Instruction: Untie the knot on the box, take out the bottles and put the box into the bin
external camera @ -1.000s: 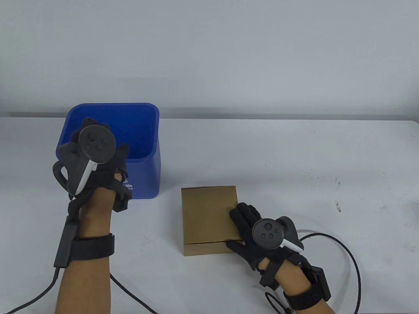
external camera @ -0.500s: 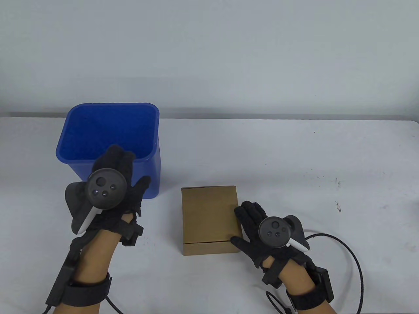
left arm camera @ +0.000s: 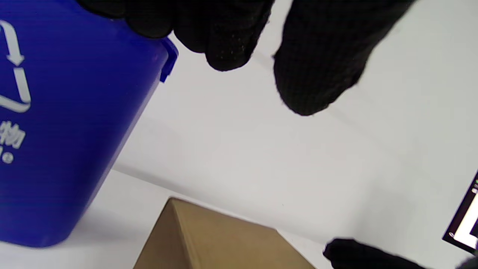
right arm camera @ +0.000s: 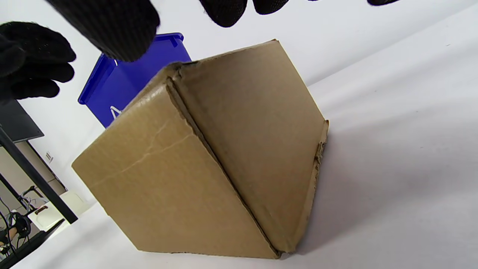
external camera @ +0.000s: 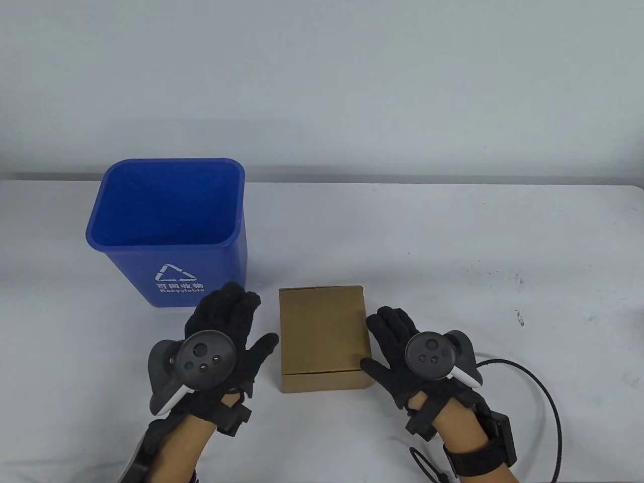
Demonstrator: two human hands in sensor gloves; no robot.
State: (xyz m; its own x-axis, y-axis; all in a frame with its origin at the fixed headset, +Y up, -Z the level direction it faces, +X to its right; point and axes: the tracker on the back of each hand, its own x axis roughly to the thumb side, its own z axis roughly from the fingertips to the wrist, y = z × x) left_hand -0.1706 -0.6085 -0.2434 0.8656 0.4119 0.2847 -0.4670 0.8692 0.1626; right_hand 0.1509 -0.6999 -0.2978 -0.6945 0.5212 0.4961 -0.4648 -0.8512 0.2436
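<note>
On the white table (external camera: 453,241) a closed box (external camera: 322,332) sat near a blue bin (external camera: 166,241); left grip (external camera: 221,342) and right grip (external camera: 402,352) flanked it, fingers spread, holding nothing.

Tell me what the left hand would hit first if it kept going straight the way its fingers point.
Probably the blue bin. The left hand points away from the person, its fingertips just short of the bin's near wall, with the box off to its right. The hand's height is unclear, so it might pass over the rim.
</note>
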